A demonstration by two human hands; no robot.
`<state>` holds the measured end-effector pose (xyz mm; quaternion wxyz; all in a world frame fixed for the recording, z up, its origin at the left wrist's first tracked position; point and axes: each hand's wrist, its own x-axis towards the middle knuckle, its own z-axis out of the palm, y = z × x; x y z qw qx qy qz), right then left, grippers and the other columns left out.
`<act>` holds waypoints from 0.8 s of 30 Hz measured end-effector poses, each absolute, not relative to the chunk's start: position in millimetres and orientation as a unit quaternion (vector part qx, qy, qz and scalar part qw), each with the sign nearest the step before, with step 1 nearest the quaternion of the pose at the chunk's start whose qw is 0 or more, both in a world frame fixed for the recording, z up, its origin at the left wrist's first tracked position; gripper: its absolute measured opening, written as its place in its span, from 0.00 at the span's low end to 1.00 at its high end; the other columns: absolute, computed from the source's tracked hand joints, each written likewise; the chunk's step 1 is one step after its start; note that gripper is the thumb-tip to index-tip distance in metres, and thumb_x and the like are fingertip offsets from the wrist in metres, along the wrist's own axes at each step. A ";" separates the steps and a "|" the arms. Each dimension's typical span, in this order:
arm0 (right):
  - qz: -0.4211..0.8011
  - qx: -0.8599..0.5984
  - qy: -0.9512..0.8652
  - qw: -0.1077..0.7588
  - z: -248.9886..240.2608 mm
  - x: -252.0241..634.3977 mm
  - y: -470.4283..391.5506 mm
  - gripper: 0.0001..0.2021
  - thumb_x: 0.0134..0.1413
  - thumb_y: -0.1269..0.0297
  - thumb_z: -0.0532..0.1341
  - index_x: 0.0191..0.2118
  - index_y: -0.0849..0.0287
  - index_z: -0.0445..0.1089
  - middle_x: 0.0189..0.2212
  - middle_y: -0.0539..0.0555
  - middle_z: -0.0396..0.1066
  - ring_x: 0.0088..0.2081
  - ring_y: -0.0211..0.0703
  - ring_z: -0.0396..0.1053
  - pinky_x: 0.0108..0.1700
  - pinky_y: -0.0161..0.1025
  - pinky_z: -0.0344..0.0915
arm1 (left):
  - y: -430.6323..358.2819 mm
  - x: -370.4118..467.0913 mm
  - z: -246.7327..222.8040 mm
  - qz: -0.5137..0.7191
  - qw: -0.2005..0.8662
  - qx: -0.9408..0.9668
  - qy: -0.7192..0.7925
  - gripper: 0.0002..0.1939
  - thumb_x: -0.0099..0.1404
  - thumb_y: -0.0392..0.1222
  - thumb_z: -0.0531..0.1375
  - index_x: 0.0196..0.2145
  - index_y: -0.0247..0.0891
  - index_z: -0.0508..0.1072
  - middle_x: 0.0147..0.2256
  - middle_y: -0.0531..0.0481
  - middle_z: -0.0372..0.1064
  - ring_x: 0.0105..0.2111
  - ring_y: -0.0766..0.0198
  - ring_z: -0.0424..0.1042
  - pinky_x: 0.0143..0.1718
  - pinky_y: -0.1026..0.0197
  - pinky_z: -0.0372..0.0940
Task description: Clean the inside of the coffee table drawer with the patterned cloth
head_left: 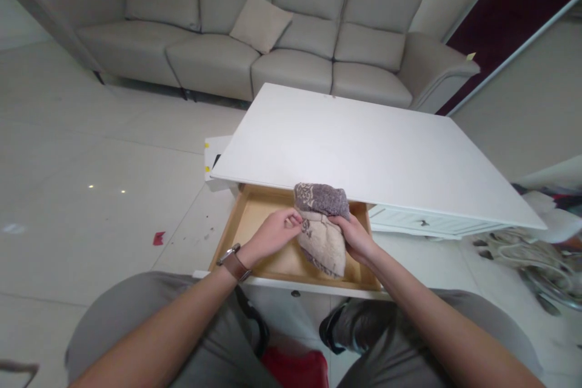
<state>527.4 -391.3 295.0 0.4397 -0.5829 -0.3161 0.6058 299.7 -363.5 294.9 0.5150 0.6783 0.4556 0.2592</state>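
Note:
A folded towel (324,236), beige with a grey-brown patterned band, is held up over the pulled-out wooden drawer (254,212). My right hand (357,236) grips its right side, with the thumb lying across the fold and the other fingers hidden behind the cloth. At the towel's left edge my left hand (279,231) has its fingers closed in a pinch on the fabric. A watch with a brown strap (235,264) is on my left wrist. Bare wood of the drawer bottom shows left of the towel and below it.
The white table (364,145) stands over the drawer, with another closed drawer front (418,219) to the right. A grey sofa (295,60) with a cushion (261,23) is behind it. Something red (297,367) is between my legs. Piled items (541,254) lie at far right.

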 end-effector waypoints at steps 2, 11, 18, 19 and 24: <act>0.635 -0.569 -0.275 0.445 300.7 525.6 -394.9 0.18 0.42 0.58 0.71 0.41 0.58 0.76 0.34 0.53 0.80 0.42 0.51 0.77 0.46 0.42 0.70 | -365.0 304.9 293.6 0.304 0.433 0.719 0.452 0.13 0.62 0.36 0.62 0.46 0.39 0.75 0.44 0.47 0.75 0.44 0.58 0.75 0.48 0.56 0.71; 0.721 -0.526 -0.207 0.401 311.4 527.8 -399.4 0.20 0.42 0.60 0.69 0.44 0.59 0.76 0.36 0.57 0.81 0.41 0.54 0.79 0.45 0.45 0.73 | -371.5 319.8 290.4 0.303 0.280 0.810 0.417 0.16 0.70 0.34 0.59 0.54 0.41 0.73 0.49 0.45 0.71 0.52 0.53 0.70 0.57 0.49 0.67; 0.699 -0.506 -0.256 0.436 306.1 510.5 -407.7 0.37 0.30 0.71 0.76 0.52 0.53 0.68 0.46 0.53 0.79 0.47 0.51 0.76 0.51 0.47 0.71 | -368.2 318.0 288.8 0.323 0.276 0.794 0.435 0.07 0.75 0.38 0.55 0.40 0.40 0.72 0.40 0.48 0.72 0.44 0.55 0.69 0.49 0.52 0.66; 0.681 -0.516 -0.253 0.454 302.8 508.7 -408.2 0.39 0.28 0.73 0.76 0.53 0.52 0.66 0.46 0.52 0.79 0.47 0.50 0.76 0.51 0.46 0.71 | -369.4 317.8 291.3 0.329 0.278 0.792 0.433 0.08 0.76 0.38 0.54 0.39 0.40 0.72 0.40 0.47 0.72 0.44 0.55 0.69 0.49 0.52 0.66; 0.598 -0.584 -0.210 0.507 286.9 508.8 -402.2 0.36 0.29 0.68 0.73 0.51 0.51 0.64 0.36 0.47 0.76 0.37 0.46 0.74 0.40 0.40 0.70 | -376.2 314.8 304.8 0.298 0.268 0.845 0.354 0.11 0.76 0.40 0.54 0.39 0.40 0.75 0.46 0.44 0.72 0.49 0.54 0.69 0.53 0.50 0.65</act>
